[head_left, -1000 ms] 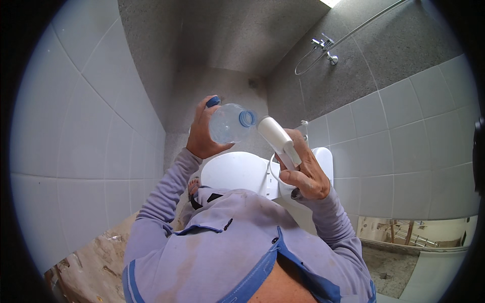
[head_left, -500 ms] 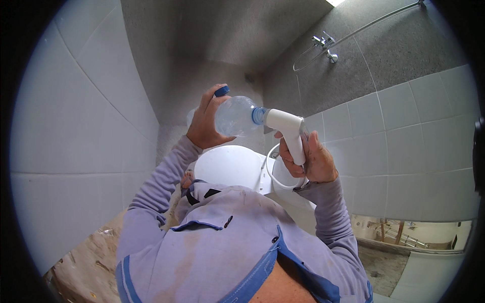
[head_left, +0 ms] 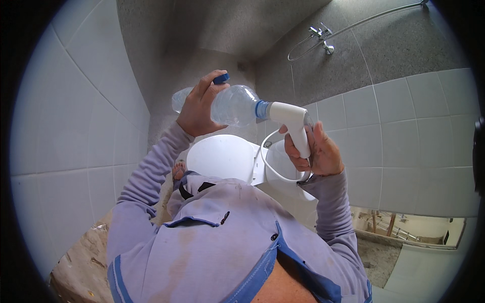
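Nearest are the mauve shirt (head_left: 222, 227) and its two sleeves, reaching up to a pair of busy hands. The left hand (head_left: 197, 111) grips the bottle (head_left: 235, 107) around its middle, thumb below and fingers above, with a blue cap (head_left: 221, 79) at the fingertips. The right hand (head_left: 326, 154) curls its fingers around the handle of the sprayer (head_left: 287, 113), thumb raised.

The bottle lies on its side between and ahead of the hands, its long axis running left to right, base out past the left hand and mouth toward the sprayer. The left hand is the nearer to it. The sprayer's head lies roughly in line with the bottle and meets its mouth end to end; whether it presses on the rim or stops just short, I cannot tell.

The bottle is clear, ribbed and uncapped, with a blue ring at the neck; whether it holds water is hard to see. The sprayer is white and bent like an elbow.

Beyond and below, a white hose (head_left: 268, 164) loops beside the closed toilet lid (head_left: 220, 156). Farther off, a chrome tap (head_left: 320, 32) sits on the grey wall (head_left: 399, 45).
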Demonstrator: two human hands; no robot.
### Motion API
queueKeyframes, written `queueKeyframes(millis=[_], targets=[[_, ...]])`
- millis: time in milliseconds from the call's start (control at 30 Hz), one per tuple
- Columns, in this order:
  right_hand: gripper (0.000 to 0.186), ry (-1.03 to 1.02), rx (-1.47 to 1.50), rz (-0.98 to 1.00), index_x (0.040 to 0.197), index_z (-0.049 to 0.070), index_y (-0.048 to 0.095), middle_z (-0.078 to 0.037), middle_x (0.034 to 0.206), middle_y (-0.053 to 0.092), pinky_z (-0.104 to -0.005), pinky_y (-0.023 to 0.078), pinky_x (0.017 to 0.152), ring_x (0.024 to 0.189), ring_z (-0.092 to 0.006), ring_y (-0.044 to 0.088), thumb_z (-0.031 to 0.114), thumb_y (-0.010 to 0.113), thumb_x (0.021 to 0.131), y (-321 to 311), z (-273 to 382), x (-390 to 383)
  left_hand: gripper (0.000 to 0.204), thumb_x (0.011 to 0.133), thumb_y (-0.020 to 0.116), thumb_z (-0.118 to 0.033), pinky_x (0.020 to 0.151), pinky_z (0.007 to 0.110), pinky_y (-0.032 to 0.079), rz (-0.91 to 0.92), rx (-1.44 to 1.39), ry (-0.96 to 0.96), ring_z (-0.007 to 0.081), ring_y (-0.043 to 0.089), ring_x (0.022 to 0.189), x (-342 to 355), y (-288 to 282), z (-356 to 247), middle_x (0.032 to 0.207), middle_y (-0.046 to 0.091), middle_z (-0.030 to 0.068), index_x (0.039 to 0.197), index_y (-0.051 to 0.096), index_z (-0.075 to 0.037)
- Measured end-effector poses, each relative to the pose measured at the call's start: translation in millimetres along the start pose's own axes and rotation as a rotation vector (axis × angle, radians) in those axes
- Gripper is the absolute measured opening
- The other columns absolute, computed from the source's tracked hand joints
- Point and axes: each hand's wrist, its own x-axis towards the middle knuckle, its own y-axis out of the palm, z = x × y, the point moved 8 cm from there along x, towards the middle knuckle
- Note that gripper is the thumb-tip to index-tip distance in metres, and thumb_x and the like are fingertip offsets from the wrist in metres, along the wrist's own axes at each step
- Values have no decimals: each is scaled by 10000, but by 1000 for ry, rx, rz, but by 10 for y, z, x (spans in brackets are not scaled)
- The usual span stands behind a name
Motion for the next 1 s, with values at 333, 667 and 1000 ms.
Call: queueKeyframes(millis=[333,667,1000], targets=[[683,-31,-5,-30,1148,-23,511,-1,642,473,-184,319,352,413,-30,381,591,269,974,48,49,-5,899,467,924,-249,994,425,469,10,-23,-30,378,495,1199,-31,6,7,1336,415,165,1217,447,-115],[662,-39,0,-44,1166,-37,505,-3,650,465,-182,314,356,427,-33,388,566,304,980,3,9,-26,868,460,922,-213,984,416,481,2,-55,-36,370,509,1190,-13,18,-8,1334,424,152,1192,465,-113],[660,-48,-28,-59,1164,-37,492,-8,663,466,-179,317,362,441,-31,396,574,333,970,-41,11,-53,876,457,928,-239,976,437,488,13,-74,-45,365,509,1188,-1,86,16,1331,425,143,1190,461,-127]])
